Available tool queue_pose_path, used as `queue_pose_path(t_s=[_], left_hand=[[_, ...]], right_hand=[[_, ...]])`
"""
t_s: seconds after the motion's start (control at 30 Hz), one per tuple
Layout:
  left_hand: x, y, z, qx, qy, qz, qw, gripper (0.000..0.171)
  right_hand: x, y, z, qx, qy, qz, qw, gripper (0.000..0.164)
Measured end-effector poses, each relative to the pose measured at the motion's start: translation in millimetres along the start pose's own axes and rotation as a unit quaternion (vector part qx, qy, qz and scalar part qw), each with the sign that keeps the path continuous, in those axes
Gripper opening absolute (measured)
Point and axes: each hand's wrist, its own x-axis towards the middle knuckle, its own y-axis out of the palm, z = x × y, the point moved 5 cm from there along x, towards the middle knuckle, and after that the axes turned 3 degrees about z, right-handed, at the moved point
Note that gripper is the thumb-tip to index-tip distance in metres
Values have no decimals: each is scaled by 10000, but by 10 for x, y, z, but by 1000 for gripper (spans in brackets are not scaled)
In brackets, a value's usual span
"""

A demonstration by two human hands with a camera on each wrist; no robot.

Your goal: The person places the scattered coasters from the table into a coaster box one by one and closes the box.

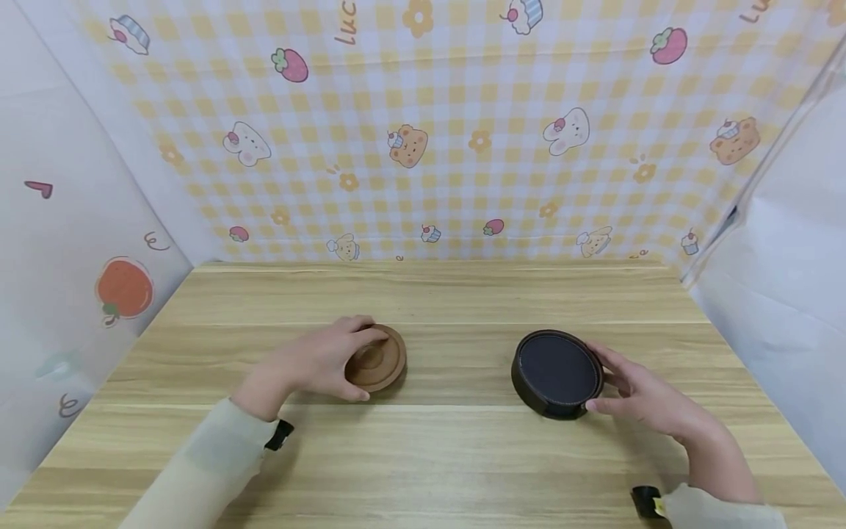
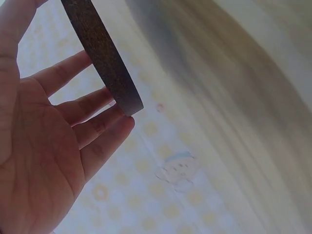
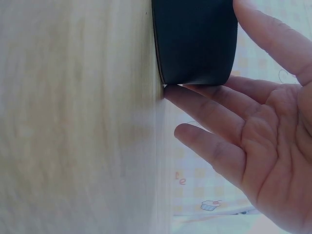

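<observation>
My left hand (image 1: 324, 358) holds a round wooden disc (image 1: 394, 365) with ring-shaped steps around its middle, at the left centre of the table in the head view. Thumb and fingers span its edge. In the left wrist view the dark side edge of the disc (image 2: 105, 61) shows against the fingers, a gap apart from the table. To the right stands a round black coaster holder (image 1: 558, 367) with a flat dark disc in its top. My right hand (image 1: 637, 397) grips its right side, thumb near the front and fingers behind. In the right wrist view the holder (image 3: 195, 41) is low against the table.
The wood-grain table (image 1: 449, 463) fills the lower scene. A yellow-checked cloth (image 1: 449, 184) with cartoon prints rises behind it. White sheets stand at the left (image 1: 53, 220) and right (image 1: 786, 294). Bare tabletop lies between the two round things.
</observation>
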Motion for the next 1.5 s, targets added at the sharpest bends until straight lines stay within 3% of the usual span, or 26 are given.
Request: queue_pose_path(t_s=[0.33, 0.77, 1.07, 1.5], left_hand=[[205, -7, -273, 157, 253, 131, 9995, 89], [552, 14, -631, 23, 717, 445, 9964, 87], [817, 51, -904, 277, 1341, 309, 9901, 86], [1150, 62, -1242, 441, 1797, 358, 9821, 87]], right_hand=[[7, 10, -1, 2, 31, 16, 10000, 91], [11, 6, 4, -63, -6, 20, 10000, 91], [8, 5, -4, -7, -78, -9, 10000, 91], [20, 12, -25, -203, 52, 14, 9998, 92]])
